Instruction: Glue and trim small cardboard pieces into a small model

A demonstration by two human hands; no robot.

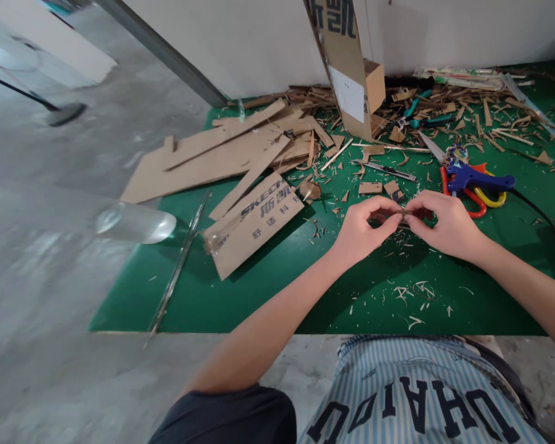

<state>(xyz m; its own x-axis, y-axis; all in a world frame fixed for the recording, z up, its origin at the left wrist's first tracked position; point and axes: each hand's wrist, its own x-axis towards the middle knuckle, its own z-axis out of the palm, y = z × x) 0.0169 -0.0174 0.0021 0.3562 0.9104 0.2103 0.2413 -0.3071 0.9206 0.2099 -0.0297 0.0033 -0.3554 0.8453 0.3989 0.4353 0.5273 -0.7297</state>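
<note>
My left hand (364, 227) and my right hand (444, 223) meet above the green table (277, 296). Pinched between their fingertips is a small brown cardboard piece (403, 213), mostly covered by the fingers. Just beyond the hands lie two cardboard scraps (370, 188) and a utility knife (391, 171). Close to my right hand sits a blue glue gun (478, 179) with a black cord, resting over red-handled scissors (475, 202) and a yellow handle loop. Thin pale shavings (414, 293) are scattered below the hands.
Left of the hands lie a printed cardboard piece (261, 225), larger cardboard sheets (203, 160) and a clear plastic bottle (136, 223). A tall cardboard panel (351, 92) stands at the back. Teal-handled pliers (419, 111) lie among heaped scraps along the wall.
</note>
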